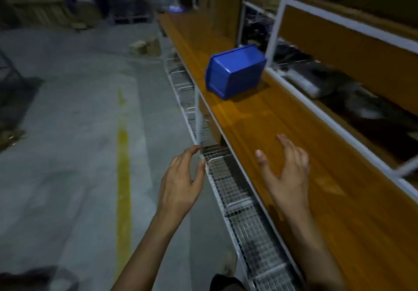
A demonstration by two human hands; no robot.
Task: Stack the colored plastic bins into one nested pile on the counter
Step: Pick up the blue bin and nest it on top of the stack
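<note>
Both hands empty, fingers spread: left hand lower centre over the wire racks, right hand above the orange counter. Blue bin overturned on counter, upper centre, well apart.

One blue plastic bin on one long orange counter. Two bare hands, both empty with fingers spread: left hand, right hand. One yellow floor line. One run of wire-mesh baskets along the counter's front edge (exact number too blurred to count). One white-framed shelving unit behind, at least two tiers visible.
</note>
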